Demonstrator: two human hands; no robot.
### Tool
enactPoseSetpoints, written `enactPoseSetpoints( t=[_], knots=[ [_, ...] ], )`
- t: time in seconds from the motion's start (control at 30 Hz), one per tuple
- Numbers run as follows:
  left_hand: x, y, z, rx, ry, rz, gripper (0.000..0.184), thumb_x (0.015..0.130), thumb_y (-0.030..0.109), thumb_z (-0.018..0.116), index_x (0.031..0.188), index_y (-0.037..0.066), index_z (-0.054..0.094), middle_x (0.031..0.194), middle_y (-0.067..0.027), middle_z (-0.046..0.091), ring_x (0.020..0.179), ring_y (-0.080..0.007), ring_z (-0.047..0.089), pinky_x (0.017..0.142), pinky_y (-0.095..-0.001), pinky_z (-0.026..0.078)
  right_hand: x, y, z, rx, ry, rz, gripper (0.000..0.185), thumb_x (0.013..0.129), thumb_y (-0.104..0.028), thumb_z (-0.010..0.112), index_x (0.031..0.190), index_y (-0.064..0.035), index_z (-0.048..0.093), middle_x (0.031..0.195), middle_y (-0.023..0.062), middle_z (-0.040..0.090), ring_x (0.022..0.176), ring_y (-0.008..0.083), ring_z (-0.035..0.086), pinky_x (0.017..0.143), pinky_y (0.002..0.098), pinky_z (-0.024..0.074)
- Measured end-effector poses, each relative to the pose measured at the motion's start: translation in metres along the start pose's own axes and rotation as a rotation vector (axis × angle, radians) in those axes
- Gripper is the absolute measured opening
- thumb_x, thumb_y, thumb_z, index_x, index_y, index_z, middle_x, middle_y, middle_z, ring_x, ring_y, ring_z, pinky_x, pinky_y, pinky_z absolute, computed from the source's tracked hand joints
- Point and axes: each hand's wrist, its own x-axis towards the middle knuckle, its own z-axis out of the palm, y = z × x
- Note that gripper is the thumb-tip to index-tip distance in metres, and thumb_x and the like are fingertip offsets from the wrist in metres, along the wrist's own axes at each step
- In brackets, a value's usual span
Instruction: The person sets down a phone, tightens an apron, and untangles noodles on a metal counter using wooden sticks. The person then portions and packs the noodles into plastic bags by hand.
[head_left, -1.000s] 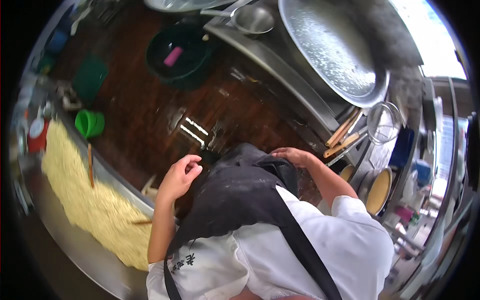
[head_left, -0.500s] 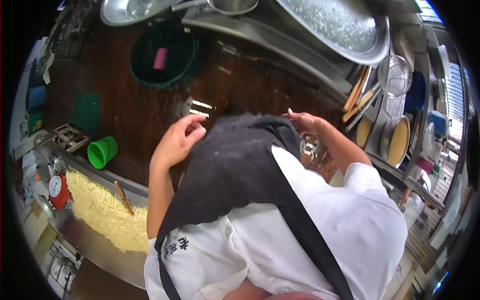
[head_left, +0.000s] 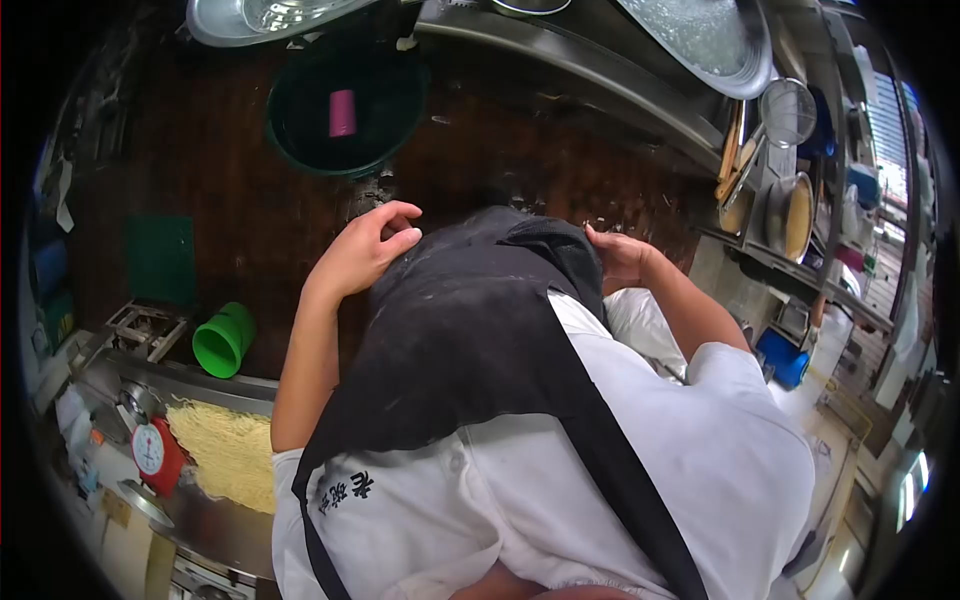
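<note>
My left hand hangs at the left side of the dark apron, its fingers loosely curved and the thumb apart, with nothing visible in it. On the other side, my right hand is beside the apron's bunched dark cloth. Its fingers look loosely extended and partly hidden, and no object shows in them. Pale yellow noodles lie on the metal counter at lower left, beyond my left forearm.
A dark green basin with a pink cylinder stands on the wet floor. Left are a green bucket and a red scale. Upper right are a large pan, a strainer and a round yellow-filled container.
The view has turned and shifted; the noodles and pan now show less, and a white bag has come into view by my right arm. Both hands stay near the apron.
</note>
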Motion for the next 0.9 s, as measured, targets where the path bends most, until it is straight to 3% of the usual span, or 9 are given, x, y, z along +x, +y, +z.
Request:
enactPoseSetpoints(
  t=[0.17,0.2,0.4,0.5,0.53,0.63,0.77,0.87,0.9],
  knots=[
    [0.039,-0.01,-0.01,0.184,-0.346,0.074,0.055,0.09,0.042,0.069,0.13,0.004,0.06,0.112,-0.0143,0.068,0.104,-0.0263,0.065,0.093,-0.0362,0.05,0.02,0.019,0.049,-0.11,-0.005,-0.25,0.076,0.093,-0.056,0.061,0.155,-0.0186,0.035,0.155,0.0057,0.042,0.14,0.025,0.042,0.111,0.0561,0.0376],
    [0.052,-0.012,-0.003,0.253,-0.417,0.098,0.055,0.091,0.041,0.068,0.132,0.005,0.059,0.115,-0.0144,0.068,0.107,-0.0269,0.064,0.095,-0.0366,0.049,0.021,0.019,0.06,-0.197,0.026,-0.268,0.069,0.099,-0.058,0.05,0.155,-0.0213,0.035,0.153,0.0043,0.046,0.138,0.0255,0.045,0.106,0.0538,0.0425],
    [0.081,-0.017,0.042,0.481,-0.676,0.231,0.058,0.089,0.045,0.071,0.131,0.006,0.06,0.121,-0.0164,0.067,0.113,-0.0321,0.063,0.097,-0.0391,0.049,0.009,0.043,0.088,-0.078,0.098,-0.204,0.07,0.098,-0.058,0.051,0.156,-0.0208,0.035,0.153,0.0048,0.045,0.138,0.0254,0.044,0.108,0.0554,0.0398],
    [0.083,-0.005,0.042,0.521,-0.649,0.192,0.054,0.086,0.04,0.074,0.126,0.005,0.062,0.116,-0.0164,0.069,0.109,-0.033,0.065,0.094,-0.04,0.051,0.0,0.048,0.097,-0.136,0.165,-0.266,0.07,0.099,-0.057,0.053,0.156,-0.0207,0.034,0.153,0.0055,0.044,0.139,0.0254,0.043,0.108,0.0544,0.0398],
    [0.085,-0.011,0.043,0.524,-0.603,0.243,0.048,0.085,0.034,0.075,0.121,0.005,0.063,0.109,-0.0157,0.071,0.105,-0.0327,0.067,0.091,-0.0408,0.052,-0.004,0.04,0.102,-0.175,0.167,-0.278,0.081,0.094,-0.058,0.059,0.158,-0.0183,0.029,0.151,0.004,0.045,0.139,0.0243,0.041,0.106,0.0532,0.0409],
    [0.085,-0.027,0.034,0.546,-0.524,0.271,0.043,0.087,0.029,0.073,0.119,0.003,0.062,0.105,-0.017,0.071,0.101,-0.031,0.068,0.088,-0.0408,0.051,-0.01,0.016,0.118,-0.37,0.237,-0.354,0.077,0.094,-0.047,0.067,0.157,-0.0181,0.033,0.148,0.0063,0.048,0.137,0.0247,0.044,0.104,0.048,0.0439],
    [0.07,-0.018,0.011,0.465,-0.546,0.108,0.04,0.088,0.023,0.071,0.12,0.002,0.059,0.1,-0.0159,0.072,0.093,-0.0287,0.067,0.084,-0.0399,0.05,-0.005,-0.008,0.131,-0.492,0.248,-0.269,0.078,0.092,-0.044,0.07,0.157,-0.0177,0.033,0.15,0.0152,0.046,0.135,0.0285,0.046,0.103,0.0456,0.0471],
    [0.067,-0.027,0.01,0.428,-0.476,0.111,0.037,0.09,0.019,0.069,0.121,0.002,0.058,0.096,-0.0137,0.072,0.091,-0.0261,0.067,0.083,-0.0389,0.05,-0.011,0.011,0.118,-0.494,0.278,-0.212,0.077,0.093,-0.035,0.072,0.157,-0.0166,0.032,0.15,0.018,0.046,0.134,0.0295,0.048,0.102,0.0445,0.0486],
    [0.067,-0.028,0.01,0.442,-0.468,0.096,0.038,0.09,0.019,0.07,0.122,0.002,0.058,0.095,-0.0137,0.072,0.091,-0.0259,0.067,0.083,-0.0389,0.05,-0.013,0.018,0.115,-0.551,0.285,-0.211,0.075,0.092,-0.02,0.074,0.155,-0.0133,0.034,0.143,0.0183,0.052,0.127,0.0264,0.054,0.096,0.0387,0.0528]
  ],
)
